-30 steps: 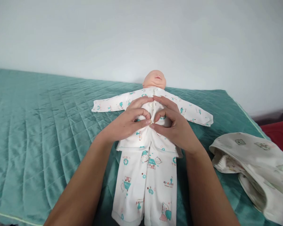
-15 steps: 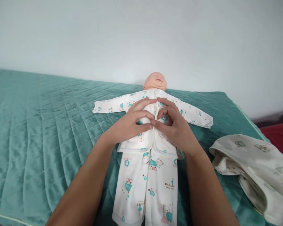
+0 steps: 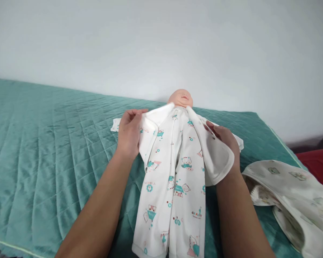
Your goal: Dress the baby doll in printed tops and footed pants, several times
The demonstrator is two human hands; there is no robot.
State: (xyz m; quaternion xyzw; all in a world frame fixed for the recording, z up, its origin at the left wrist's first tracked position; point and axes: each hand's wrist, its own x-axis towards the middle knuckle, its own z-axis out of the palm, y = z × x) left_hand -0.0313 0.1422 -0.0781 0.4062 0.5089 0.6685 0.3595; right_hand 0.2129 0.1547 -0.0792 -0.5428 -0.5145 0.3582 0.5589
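Observation:
A baby doll [image 3: 181,98] lies on its back, head toward the wall, dressed in a white printed baby jacket [image 3: 218,157]. Its front is spread apart, baring white printed trousers [image 3: 187,200] that reach up close to the neck. With closed fingers my left hand [image 3: 129,132] grips the jacket's left front panel, folding it outward. On the other side, my right hand [image 3: 226,139] has hold of the right front panel and turns it back, so its plain white inside shows. That panel partly covers the right hand's fingers. Both sleeves stretch sideways, partly behind my hands.
A green quilted cover [image 3: 56,154] lies under the doll and meets a pale wall [image 3: 150,46] behind. Crumpled white printed cloth [image 3: 293,193] rests at the right edge. Something red [image 3: 316,165] stands beyond the cover on that side.
Both hands were together at the jacket's button front. They have moved apart to left and right, and the jacket has come open with its panels folded outward.

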